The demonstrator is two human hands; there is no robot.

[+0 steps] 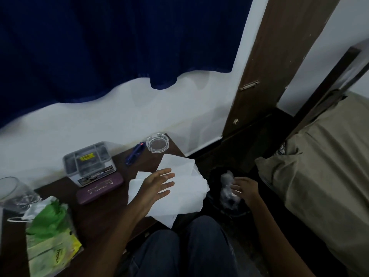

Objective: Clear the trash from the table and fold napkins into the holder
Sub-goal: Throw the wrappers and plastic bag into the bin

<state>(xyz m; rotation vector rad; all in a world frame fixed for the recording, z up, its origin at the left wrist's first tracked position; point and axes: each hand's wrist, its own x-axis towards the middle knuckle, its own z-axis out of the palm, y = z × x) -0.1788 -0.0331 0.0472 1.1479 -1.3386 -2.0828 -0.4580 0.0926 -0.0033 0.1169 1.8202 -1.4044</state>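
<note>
White napkins (179,188) lie in a loose, overlapping pile on the right end of your dark wooden table (103,214), with one corner hanging past the near edge. Your left hand (159,182) hovers over this pile, palm turned up and fingers spread apart, gripping nothing. Whether it touches the paper cannot be told.

Your right hand (244,188) is positioned off the table, above the black bin (215,196) that stands on the floor just beside the table's right end. Its fingers are loosely curled and separated, with nothing held between them. Crumpled pale trash (227,180) sits inside the bin, just left of your fingertips.

Locate the grey compartmented holder (87,162) at the back of the table, against the white wall. A dark purple case (99,188) lies directly in front of it, touching or nearly touching its base. A blue pen-like item (134,153) lies to the holder's right, and a clear glass ashtray (157,143) stands at the far right corner.

At the left end, a green and yellow plastic packet (50,236) rests near the front edge. A clear drinking glass (14,193) stands behind it. A white face mask (30,213) lies between the glass and the packet.

Your knees, in dark trousers, show below the table edge.
</note>
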